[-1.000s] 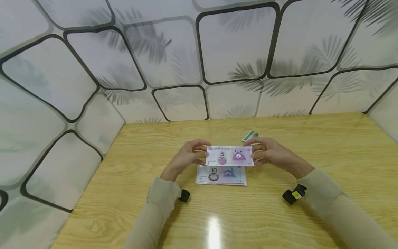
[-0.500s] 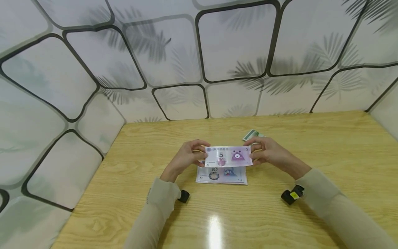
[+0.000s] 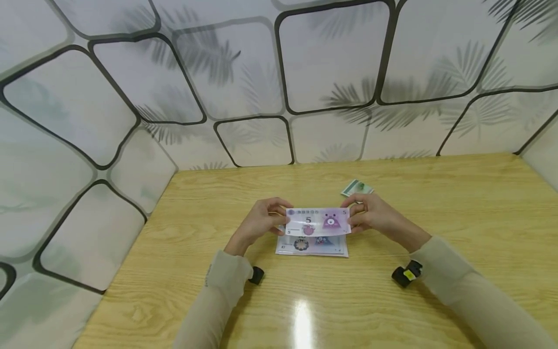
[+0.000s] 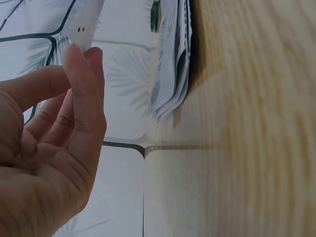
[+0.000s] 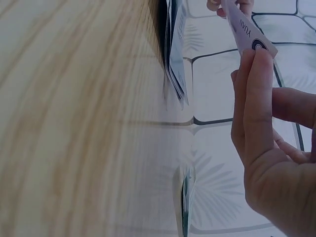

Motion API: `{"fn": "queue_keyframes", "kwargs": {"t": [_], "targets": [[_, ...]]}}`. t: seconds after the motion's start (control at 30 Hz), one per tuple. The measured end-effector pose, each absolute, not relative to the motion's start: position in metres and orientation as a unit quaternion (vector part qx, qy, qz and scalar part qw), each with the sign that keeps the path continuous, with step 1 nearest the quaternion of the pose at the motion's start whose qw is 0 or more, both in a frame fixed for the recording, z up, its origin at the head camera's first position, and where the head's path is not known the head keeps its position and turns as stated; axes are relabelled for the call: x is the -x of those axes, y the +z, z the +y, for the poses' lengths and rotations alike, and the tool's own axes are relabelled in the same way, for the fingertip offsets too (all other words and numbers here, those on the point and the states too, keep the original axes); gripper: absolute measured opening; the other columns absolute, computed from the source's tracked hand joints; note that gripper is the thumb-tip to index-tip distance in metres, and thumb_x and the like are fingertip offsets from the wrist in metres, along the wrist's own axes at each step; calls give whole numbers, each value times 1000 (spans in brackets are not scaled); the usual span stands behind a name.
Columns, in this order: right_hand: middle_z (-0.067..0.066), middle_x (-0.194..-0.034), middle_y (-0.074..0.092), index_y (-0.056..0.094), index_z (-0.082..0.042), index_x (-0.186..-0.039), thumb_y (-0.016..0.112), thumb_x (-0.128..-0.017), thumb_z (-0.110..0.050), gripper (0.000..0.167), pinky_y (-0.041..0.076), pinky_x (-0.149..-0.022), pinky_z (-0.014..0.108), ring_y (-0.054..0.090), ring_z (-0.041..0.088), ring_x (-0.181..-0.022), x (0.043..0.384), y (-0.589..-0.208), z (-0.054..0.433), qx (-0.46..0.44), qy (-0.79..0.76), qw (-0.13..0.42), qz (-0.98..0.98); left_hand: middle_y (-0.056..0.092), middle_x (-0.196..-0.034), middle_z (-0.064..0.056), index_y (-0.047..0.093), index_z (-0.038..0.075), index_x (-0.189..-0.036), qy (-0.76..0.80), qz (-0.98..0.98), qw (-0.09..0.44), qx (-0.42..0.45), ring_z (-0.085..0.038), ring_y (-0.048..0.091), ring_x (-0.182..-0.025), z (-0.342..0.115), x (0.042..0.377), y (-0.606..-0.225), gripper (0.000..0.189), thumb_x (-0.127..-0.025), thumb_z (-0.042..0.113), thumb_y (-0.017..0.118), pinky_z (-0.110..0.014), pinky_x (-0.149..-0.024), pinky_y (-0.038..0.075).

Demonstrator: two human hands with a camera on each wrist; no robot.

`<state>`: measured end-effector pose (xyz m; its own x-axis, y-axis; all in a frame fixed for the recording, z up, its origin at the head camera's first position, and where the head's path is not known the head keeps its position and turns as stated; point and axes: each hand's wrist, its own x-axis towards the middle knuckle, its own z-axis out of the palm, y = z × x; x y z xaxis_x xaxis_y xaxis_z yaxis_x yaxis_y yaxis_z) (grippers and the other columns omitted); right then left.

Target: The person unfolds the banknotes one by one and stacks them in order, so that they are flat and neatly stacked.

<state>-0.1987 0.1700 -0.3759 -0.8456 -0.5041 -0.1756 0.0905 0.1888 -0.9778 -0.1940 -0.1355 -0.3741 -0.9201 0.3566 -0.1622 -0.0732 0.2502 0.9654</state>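
A purple play banknote (image 3: 318,222) marked 5 is stretched level between both hands in the head view. My left hand (image 3: 263,219) pinches its left end between thumb and fingers. At the other end my right hand (image 3: 371,213) pinches the right edge the same way. Below the held note lies a stack of banknotes (image 3: 311,248), a 10 with a blue figure on top, its upper part covered by the purple note. Both wrist views show a gap between the note and this stack (image 4: 173,64), whose layered edges are slightly bent.
A smaller stack of green notes (image 3: 356,187) lies behind the right hand, partly covered by it. The wooden table (image 3: 209,310) meets a patterned wall (image 3: 331,63) at the back and another at the left. A bright reflection shows near the front.
The purple note has shifted slightly left and down, with both hands following. More of the green notes shows, and less of the 10 note beneath.
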Motion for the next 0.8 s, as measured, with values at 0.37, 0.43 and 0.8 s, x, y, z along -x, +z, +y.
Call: {"fn": "queue_keyframes", "kwargs": {"t": [0.37, 0.43, 0.8], "targets": [[9, -81, 64, 46, 19, -124, 59, -91, 13, 36, 62, -67, 30, 67, 15, -68, 200, -380, 167, 153, -609, 298, 719, 61, -96, -12, 63, -6, -126, 562, 794, 209, -98, -19, 60, -74, -143, 192, -372, 30, -96, -7, 62, -27, -60, 59], [9, -82, 65, 47, 19, -124, 59, -91, 12, 35, 62, -66, 29, 67, 15, -68, 200, -380, 166, 156, -603, 302, 722, 62, -96, -12, 63, -5, -126, 554, 798, 216, -103, -18, 60, -74, -143, 193, -374, 30, -96, -5, 62, -26, -59, 58], [10, -87, 68, 45, 19, -129, 58, -94, 10, 38, 62, -67, 29, 68, 16, -72, 200, -380, 163, 171, -569, 325, 736, 64, -97, -14, 61, -7, -127, 535, 803, 243, -102, -17, 62, -70, -142, 191, -375, 29, -97, -7, 60, -22, -56, 55]]}}
